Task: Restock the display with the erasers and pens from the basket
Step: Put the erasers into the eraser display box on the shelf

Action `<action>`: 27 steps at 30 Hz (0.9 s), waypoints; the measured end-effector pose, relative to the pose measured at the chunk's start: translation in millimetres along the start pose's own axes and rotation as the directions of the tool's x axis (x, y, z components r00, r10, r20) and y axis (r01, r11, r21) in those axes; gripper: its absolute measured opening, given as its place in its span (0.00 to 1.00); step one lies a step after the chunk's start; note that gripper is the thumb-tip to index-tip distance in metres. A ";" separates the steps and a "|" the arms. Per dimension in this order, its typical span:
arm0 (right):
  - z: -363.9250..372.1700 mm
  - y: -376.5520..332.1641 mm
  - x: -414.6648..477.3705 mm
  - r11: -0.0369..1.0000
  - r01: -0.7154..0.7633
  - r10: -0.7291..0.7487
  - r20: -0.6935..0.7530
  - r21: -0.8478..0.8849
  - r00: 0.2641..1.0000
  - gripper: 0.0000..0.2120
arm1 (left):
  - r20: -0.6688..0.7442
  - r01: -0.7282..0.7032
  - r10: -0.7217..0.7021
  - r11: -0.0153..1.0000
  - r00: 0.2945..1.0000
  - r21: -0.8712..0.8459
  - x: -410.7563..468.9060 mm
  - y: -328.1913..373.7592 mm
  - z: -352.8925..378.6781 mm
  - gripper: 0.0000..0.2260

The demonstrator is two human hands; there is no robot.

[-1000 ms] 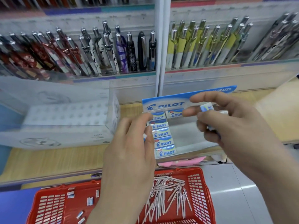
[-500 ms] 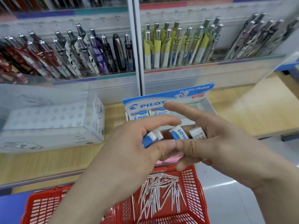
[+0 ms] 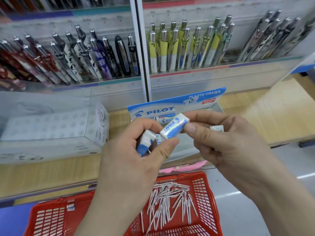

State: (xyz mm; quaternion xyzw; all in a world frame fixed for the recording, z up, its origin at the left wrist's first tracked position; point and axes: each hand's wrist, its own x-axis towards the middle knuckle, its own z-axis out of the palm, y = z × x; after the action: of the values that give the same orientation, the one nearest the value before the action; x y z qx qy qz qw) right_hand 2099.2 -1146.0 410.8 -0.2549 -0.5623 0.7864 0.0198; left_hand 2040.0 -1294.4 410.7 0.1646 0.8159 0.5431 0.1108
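Because the blue-and-white display box (image 3: pixel 196 99) stands on the wooden shelf (image 3: pixel 272 116) just behind the person's knuckles, both grips hover right in front of it, so each piece has only a short way to go. One eraser (image 3: pixel 173 128) is held between them at a slant. The left grip (image 3: pixel 134 160) pinches its lower end between thumb and forefinger, while the thumb and forefinger of the right grip (image 3: pixel 233 150) close on its upper end. This looks like a handover, or a turn to bring the printed face up to match the boxed erasers (image 3: pixel 166 119) visible behind. The left grip is also curled round a small stock of spare erasers (image 3: pixel 146 142) in the palm, probably so it can feed them out one by one without reaching down each time. The right grip has another eraser (image 3: pixel 216 129) tucked between its further fingers. Below, the red basket (image 3: pixel 207 189) holds a heap of pale pens (image 3: pixel 170 200) and a few loose erasers (image 3: pixel 70 206) at its far left. I judge the erasers partly done and the pens not yet begun.
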 end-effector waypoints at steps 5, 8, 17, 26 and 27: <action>12.9 3.5 -1.1 1.000 -0.017 0.016 -0.014 -0.018 1.000 0.11 | -0.009 -0.061 0.062 0.995 0.998 0.079 -2.5 -6.6 6.5 0.17; 9.6 -1.5 2.2 0.986 -0.026 0.011 -0.090 -0.165 0.996 0.06 | -0.056 -0.010 0.018 0.991 0.998 0.135 3.2 -13.0 -4.7 0.11; 8.0 5.7 34.9 0.526 0.034 -0.197 -0.083 -0.850 0.977 0.08 | -0.007 -0.089 0.110 0.840 0.994 0.535 13.0 -42.1 -8.0 0.12; 20.7 15.5 39.9 0.376 -0.016 -0.354 -0.159 -0.927 0.922 0.13 | -0.086 -0.022 0.060 0.922 0.995 0.386 13.7 -48.4 -4.0 0.16; 20.5 14.1 39.0 0.398 -0.014 -0.335 -0.160 -0.917 0.929 0.13 | -0.094 -0.010 0.049 0.926 0.994 0.378 13.3 -48.1 -3.4 0.16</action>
State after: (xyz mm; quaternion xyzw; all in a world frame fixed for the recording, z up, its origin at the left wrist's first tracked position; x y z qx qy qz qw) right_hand 2060.2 -1156.7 388.3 -0.2920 -0.9075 0.2985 0.0462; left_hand 2019.3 -1309.3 367.6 0.1671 0.9070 0.3855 0.0270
